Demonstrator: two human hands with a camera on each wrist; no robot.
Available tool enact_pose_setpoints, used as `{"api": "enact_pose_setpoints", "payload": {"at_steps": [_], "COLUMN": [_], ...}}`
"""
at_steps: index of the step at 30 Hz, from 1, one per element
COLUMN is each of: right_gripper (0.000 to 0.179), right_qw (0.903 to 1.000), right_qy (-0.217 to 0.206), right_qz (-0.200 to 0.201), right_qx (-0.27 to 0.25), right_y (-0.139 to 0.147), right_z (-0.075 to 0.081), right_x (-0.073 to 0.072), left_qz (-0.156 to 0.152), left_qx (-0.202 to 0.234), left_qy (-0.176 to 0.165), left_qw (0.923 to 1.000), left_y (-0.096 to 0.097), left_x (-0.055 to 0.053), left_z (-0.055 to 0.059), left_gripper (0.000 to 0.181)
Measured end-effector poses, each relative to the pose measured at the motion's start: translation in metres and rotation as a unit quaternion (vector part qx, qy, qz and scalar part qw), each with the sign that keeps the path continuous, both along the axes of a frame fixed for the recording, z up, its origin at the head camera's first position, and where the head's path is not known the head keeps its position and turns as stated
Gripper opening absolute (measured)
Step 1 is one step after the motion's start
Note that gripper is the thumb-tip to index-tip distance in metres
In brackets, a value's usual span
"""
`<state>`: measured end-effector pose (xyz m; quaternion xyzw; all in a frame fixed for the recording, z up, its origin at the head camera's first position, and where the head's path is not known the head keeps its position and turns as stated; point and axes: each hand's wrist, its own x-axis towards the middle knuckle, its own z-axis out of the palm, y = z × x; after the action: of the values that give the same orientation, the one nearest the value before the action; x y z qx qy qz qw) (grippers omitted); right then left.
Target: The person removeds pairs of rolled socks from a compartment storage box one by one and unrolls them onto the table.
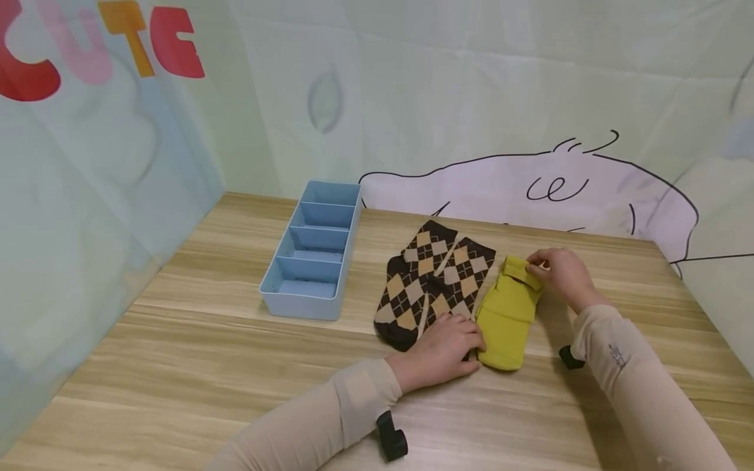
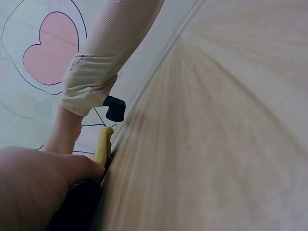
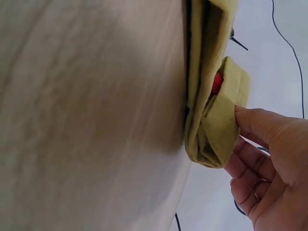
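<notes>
A yellow sock [image 1: 508, 320] lies on the table, its cuff end folded over. My right hand [image 1: 562, 275] pinches the folded cuff [image 3: 226, 115] between thumb and fingers at the far right corner. Inside that fold, a small red patch [image 3: 217, 83] shows in the right wrist view. My left hand [image 1: 440, 350] rests palm down over the lower end of a brown argyle sock [image 1: 465, 278], its fingertips right at the yellow sock's left edge. A matching argyle sock [image 1: 406, 294] lies flat beside it, toe toward me.
A blue tray [image 1: 306, 307] with several compartments stands left of the socks. Printed cloth [image 1: 448, 98] hangs behind the wooden table [image 1: 194, 340]. Black camera mounts [image 1: 391, 437] stick out from both wrists.
</notes>
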<state>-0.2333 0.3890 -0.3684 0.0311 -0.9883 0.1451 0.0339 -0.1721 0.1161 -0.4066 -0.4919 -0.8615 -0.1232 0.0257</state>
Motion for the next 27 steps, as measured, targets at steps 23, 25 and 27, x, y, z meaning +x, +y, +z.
{"api": "enact_pose_setpoints", "payload": {"at_steps": [23,25,27], "right_gripper": [0.025,0.025,0.025], "right_qw": [0.9998,0.9998,0.9999], "right_qy": [-0.017,-0.017,-0.016], "right_qz": [-0.005,-0.005,-0.004], "right_qx": [-0.001,-0.001,-0.002], "right_y": [0.0038,0.0038,0.0041], "right_z": [0.0021,0.0024,0.0030], "right_x": [-0.0093,-0.0095,-0.0097], "left_qz": [-0.003,-0.002,-0.001], "left_qx": [0.005,0.005,0.006], "left_qy": [0.009,0.008,0.007], "left_qw": [0.9999,0.9999,1.0000], "left_y": [-0.0010,-0.0008,-0.0010], "left_x": [-0.0007,-0.0005,-0.0003], "left_z": [-0.0023,-0.0021,-0.0018], "left_gripper": [0.024,0.023,0.023]}}
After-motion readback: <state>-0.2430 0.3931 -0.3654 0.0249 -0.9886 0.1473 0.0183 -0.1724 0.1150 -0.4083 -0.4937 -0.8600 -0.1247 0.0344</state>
